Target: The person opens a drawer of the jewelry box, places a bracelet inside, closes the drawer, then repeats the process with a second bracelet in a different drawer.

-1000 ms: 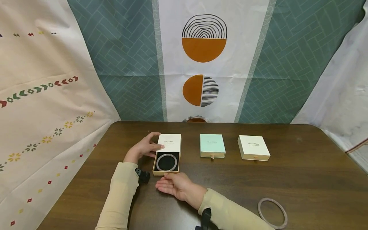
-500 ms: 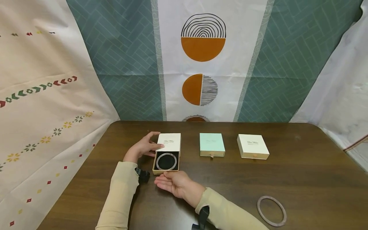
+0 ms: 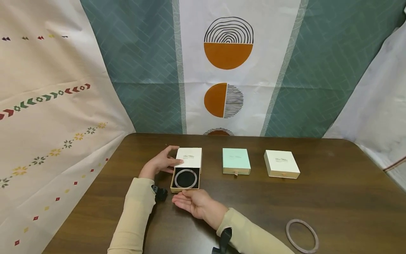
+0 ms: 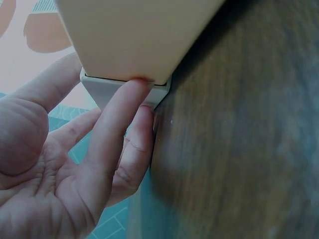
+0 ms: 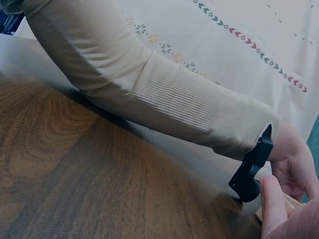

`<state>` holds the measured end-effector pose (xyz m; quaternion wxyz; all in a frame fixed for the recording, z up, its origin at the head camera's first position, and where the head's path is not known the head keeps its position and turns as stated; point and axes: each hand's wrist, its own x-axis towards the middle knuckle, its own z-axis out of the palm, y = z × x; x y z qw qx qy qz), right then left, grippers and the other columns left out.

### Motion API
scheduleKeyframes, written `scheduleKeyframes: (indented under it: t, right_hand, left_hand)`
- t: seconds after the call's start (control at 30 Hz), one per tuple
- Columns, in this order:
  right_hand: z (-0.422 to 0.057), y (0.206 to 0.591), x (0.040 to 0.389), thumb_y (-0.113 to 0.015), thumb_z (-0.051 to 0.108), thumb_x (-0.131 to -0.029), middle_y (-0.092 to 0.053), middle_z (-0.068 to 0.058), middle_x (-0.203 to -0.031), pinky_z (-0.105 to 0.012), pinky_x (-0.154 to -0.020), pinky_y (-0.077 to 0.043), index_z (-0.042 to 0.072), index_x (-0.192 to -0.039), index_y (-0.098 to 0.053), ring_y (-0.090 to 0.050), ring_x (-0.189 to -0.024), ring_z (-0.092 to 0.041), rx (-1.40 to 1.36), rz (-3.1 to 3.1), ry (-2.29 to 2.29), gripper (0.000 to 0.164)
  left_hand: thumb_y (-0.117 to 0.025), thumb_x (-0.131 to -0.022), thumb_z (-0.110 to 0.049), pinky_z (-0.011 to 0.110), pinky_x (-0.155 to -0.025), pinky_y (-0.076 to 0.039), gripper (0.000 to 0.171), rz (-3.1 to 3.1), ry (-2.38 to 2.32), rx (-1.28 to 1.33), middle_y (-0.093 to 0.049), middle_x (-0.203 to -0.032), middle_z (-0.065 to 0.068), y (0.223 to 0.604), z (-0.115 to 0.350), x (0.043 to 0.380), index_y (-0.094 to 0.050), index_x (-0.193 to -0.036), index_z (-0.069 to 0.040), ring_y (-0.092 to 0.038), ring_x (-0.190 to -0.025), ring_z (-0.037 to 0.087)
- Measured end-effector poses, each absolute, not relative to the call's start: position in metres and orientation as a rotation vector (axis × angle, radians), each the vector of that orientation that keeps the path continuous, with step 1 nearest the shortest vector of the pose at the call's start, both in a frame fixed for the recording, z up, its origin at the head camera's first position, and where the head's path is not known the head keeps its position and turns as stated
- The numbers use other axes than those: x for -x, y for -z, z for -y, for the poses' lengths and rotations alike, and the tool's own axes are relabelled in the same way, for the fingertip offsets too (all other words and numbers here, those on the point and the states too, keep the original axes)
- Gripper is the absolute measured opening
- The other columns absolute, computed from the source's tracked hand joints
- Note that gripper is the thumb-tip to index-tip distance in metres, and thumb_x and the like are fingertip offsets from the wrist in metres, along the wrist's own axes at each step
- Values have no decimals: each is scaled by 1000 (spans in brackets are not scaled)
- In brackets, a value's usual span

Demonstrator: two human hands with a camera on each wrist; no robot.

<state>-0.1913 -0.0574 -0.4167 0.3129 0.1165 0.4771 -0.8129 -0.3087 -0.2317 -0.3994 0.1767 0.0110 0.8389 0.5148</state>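
A white gift box stands at the left of the table with its drawer pulled out toward me. A pale grey bangle lies on the drawer's black lining. My left hand grips the box's outer sleeve from the left, thumb on the lid; in the left wrist view its fingers press the side where sleeve and drawer meet. My right hand is palm up in front, its thumb tip at the drawer's front edge and its other fingers extended below; the pull tab is hidden.
A mint-green box and another white box, both with drawers in, stand to the right along the back. A second bangle lies at the front right of the brown table. A patterned curtain hangs behind.
The view shifts slightly. Both hands, the drawer and the bangles stay in the same places relative to each other.
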Motion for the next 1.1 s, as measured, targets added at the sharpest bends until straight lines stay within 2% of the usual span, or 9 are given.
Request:
scheduleKeyframes:
  t: [0.37,0.57,0.93,1.1]
  right_hand:
    - [55,414,194,-37,-1,-100,-59,-35,-115,-42,-98,-48,-18,-117,-47,-64,-105,-35,-281,-1325,2112,27]
    - [56,415,196,-36,-2,-100,-59,-36,-115,-41,-97,-48,-18,-117,-47,-64,-106,-36,-280,-1338,2107,26]
    - [59,416,204,-37,0,-101,-62,-32,-111,-41,-96,-49,-18,-117,-47,-65,-104,-33,-286,-1363,2112,26]
    - [61,416,206,-38,1,-101,-65,-28,-106,-40,-94,-51,-17,-116,-48,-67,-99,-30,-275,-1381,2120,26]
  left_hand:
    - [-70,-88,-18,39,-71,-59,74,-2372,-1478,2,-53,-109,23,401,232,309,-26,-148,-16,-63,-87,24]
    - [-69,-89,-17,40,-73,-59,74,-2356,-1484,3,-53,-111,22,402,232,310,-26,-148,-16,-62,-93,25]
    - [-69,-89,-18,42,-75,-58,74,-2358,-1474,-8,-53,-113,24,404,233,311,-26,-149,-17,-61,-97,27]
    - [-69,-89,-18,42,-74,-58,75,-2362,-1478,-21,-52,-112,24,404,234,311,-25,-149,-16,-61,-98,28]
